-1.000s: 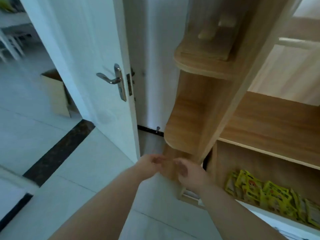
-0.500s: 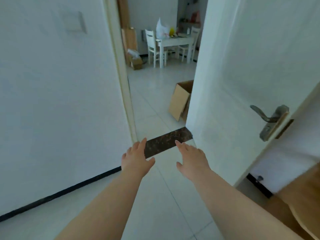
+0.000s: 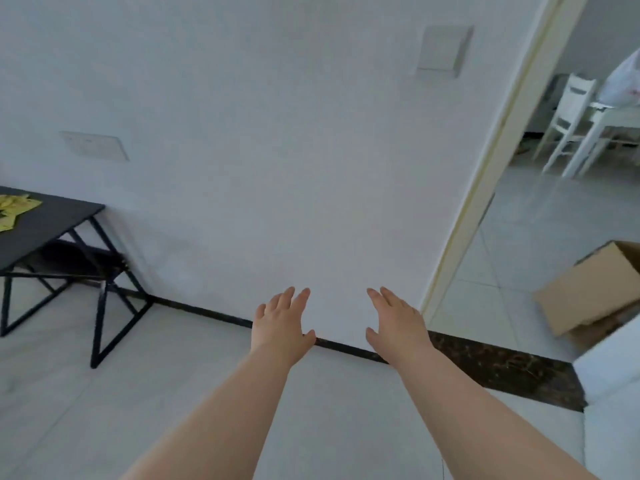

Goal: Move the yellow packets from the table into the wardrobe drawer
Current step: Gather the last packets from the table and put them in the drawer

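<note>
My fingers (image 3: 298,299) are straight and a little spread on both sides, holding nothing. My left hand (image 3: 282,323) and right hand (image 3: 398,323) hang palm-down side by side in the air, with a gap between them, in front of the bare white wall (image 3: 277,133) and above the pale floor (image 3: 104,393). The yellow packets (image 3: 15,209) are well apart from my hands. They lie at the far left in a loose, overlapping heap on the black tabletop (image 3: 55,223), and the edge of the view cuts part of the heap off. The wardrobe drawer is not in sight from here. To my right are the door frame (image 3: 485,188) and a cardboard box (image 3: 588,292) on the floor beyond it. I judge the packets to be thin, flat and light. They look soft rather than stiff, and probably have a smooth film skin that lets them slip over one another. They do not look fragile, so I would worry about dropping them, not about crushing them. A one-handed pinch at a corner would likely lift only a packet or two and let the rest fan out. I would instead gather the heap from both sides and square it into a stack. Then I would clamp it across its flat faces, thumb on top and fingers beneath, or cradle it between both palms. How many packets there are, and what is printed on them, I cannot tell at this distance.
</note>
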